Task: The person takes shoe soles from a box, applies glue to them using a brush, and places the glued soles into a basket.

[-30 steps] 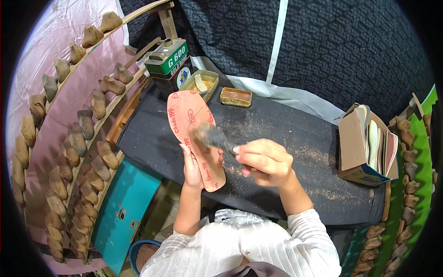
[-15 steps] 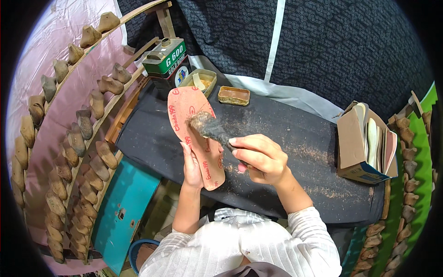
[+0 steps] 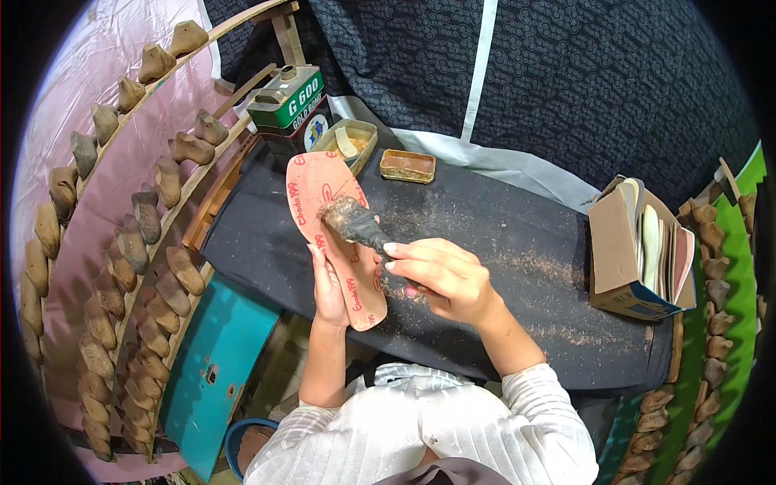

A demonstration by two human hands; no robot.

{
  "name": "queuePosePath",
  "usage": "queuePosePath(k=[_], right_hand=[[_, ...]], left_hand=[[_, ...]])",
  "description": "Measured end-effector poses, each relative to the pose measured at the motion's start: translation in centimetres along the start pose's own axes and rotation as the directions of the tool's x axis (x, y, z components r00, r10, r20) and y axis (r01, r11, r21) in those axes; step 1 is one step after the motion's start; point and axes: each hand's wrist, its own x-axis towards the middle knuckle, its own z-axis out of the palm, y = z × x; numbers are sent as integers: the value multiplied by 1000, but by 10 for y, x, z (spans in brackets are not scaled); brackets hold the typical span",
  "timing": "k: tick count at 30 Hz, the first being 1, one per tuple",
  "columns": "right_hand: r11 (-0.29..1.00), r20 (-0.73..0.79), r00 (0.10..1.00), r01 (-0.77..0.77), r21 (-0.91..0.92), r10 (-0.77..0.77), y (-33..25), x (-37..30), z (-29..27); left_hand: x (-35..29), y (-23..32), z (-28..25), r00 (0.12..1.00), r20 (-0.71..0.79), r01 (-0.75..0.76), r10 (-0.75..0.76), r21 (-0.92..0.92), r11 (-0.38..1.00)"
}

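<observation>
The left hand clasps the sole by its nearer half, fingers beneath, thumb at its edge. The right hand pinches the brush, whose bristles seem to touch the sole's upper face just beyond the left hand. Beyond both hands, a tray and a tub sit on the dark table; a box stands well right of the right hand.

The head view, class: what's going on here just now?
A person's left hand holds a pinkish, sole-shaped piece with red print. The right hand grips a dark-handled brush, its bristle end over the piece's upper half. Beyond them, a small rectangular tray sits on the black-covered table, and an open cardboard box stands toward its right end.
</observation>
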Motion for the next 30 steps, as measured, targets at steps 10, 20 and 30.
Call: queuePosePath(k=[10,20,30], right_hand=[[976,144,986,-111,188,84,-9,-7,-6],[967,196,977,-126,222,83,-13,-19,-7],[1000,-88,996,13,18,-12,-1,-18,0]], left_hand=[[3,2,-19,988,153,-9,-2,71,997],[8,3,-15,995,73,-64,60,55,996],[1,3,1,989,68,-140,133,116,983]])
